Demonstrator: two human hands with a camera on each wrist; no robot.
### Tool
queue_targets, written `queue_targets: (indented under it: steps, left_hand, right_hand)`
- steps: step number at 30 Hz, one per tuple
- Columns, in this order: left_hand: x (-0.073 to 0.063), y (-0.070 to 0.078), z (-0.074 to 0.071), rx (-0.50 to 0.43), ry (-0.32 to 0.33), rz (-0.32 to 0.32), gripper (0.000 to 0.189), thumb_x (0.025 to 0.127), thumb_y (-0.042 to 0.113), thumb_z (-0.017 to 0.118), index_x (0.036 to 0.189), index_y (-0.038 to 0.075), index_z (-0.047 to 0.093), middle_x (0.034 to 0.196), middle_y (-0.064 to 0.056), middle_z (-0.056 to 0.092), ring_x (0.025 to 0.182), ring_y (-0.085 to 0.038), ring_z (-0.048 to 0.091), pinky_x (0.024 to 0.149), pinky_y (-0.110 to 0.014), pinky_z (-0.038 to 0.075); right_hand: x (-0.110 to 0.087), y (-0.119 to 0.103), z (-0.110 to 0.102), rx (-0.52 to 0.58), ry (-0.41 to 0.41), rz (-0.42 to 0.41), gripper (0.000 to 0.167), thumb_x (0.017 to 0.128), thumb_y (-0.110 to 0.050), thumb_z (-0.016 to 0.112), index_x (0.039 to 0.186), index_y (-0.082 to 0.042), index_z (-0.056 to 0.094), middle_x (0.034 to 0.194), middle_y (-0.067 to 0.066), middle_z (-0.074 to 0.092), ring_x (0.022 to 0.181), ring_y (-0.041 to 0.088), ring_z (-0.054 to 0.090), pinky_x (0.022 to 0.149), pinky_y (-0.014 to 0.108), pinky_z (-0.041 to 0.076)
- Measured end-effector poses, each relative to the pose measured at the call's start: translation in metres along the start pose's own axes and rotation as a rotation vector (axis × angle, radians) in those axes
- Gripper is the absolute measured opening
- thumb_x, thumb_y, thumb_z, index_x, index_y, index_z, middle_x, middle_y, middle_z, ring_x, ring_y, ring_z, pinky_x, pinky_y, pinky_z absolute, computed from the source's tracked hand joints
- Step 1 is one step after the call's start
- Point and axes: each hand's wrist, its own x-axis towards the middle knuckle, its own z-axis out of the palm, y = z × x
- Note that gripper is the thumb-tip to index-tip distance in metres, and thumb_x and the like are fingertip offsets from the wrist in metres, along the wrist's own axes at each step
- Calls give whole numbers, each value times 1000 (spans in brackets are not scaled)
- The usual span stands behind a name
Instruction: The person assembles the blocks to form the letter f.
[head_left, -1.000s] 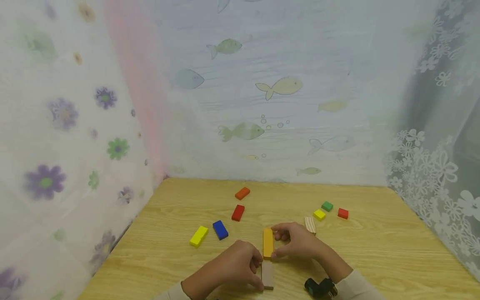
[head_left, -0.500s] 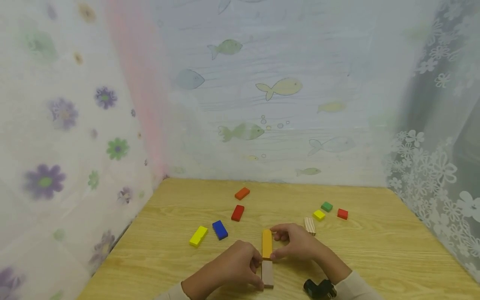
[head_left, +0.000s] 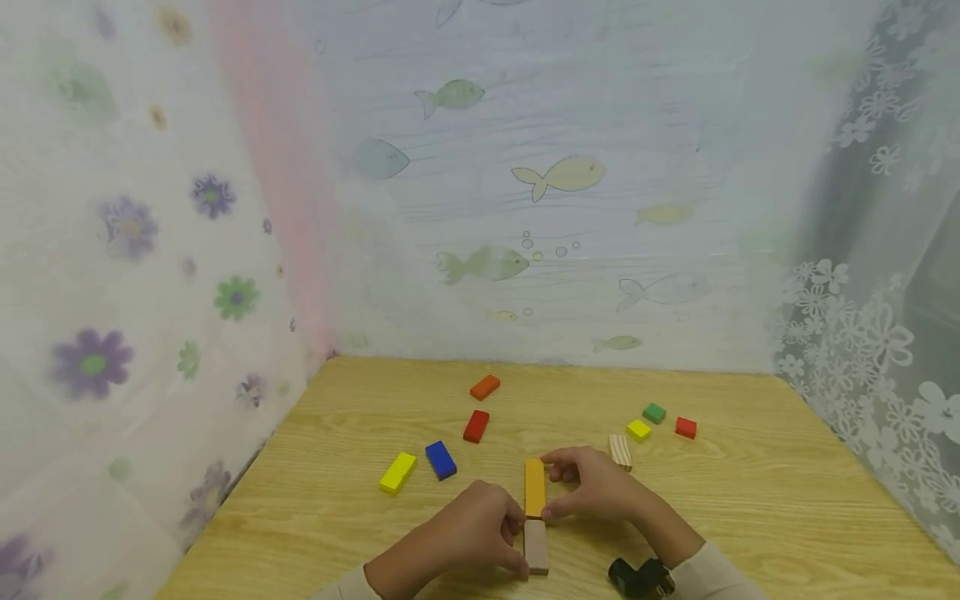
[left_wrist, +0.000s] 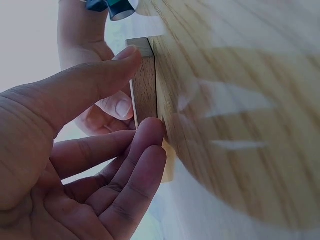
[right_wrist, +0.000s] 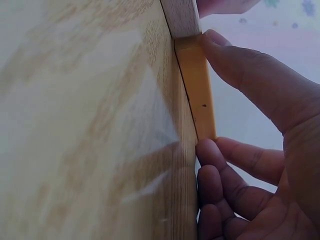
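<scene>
Two oblong wooden blocks lie end to end on the table, one orange-yellow (head_left: 535,487), the other plain wood (head_left: 536,547) and nearer the person. My left hand (head_left: 480,525) grips the plain block from its left side, thumb at the near end and fingers at the far end. From the right, my right hand (head_left: 597,485) pinches the orange-yellow block lengthwise, index finger at its far end and thumb by the joint. In the right wrist view the orange-yellow block (right_wrist: 197,90) meets the plain block's end face. The left wrist view shows the plain block (left_wrist: 145,87) flat on the wood.
Yellow (head_left: 397,473), blue (head_left: 441,460), red (head_left: 476,426) and orange (head_left: 485,387) blocks lie to the left and behind. Beyond the right hand are a striped block (head_left: 620,451) and small yellow (head_left: 638,430), green (head_left: 654,413) and red (head_left: 686,427) blocks. A black object (head_left: 640,577) sits by the right wrist.
The orange-yellow block has shifted slightly left and toward the person, lining up with the plain block, and the small gap between them has closed. Both hands keep their grips.
</scene>
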Motion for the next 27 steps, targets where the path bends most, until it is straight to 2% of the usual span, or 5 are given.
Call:
queue_targets:
  steps: [12, 27]
  left_hand:
    - [-2, 3, 0, 43, -3, 26, 28, 73, 28, 95, 72, 20, 68, 59, 18, 57, 55, 4, 49, 53, -15, 41]
    - [-2, 1, 0, 35, -9, 37, 29, 75, 30, 94, 69, 22, 66, 57, 18, 55, 54, 2, 47, 52, -16, 39]
  right_hand:
    - [-2, -3, 0, -2, 5, 4, 76, 76, -37, 93, 138, -7, 63, 111, -2, 68, 105, 16, 62, 91, 32, 53]
    - [-1, 0, 1, -23, 13, -3, 74, 76, -40, 93, 138, -9, 64, 111, -2, 69, 105, 15, 62, 92, 35, 54]
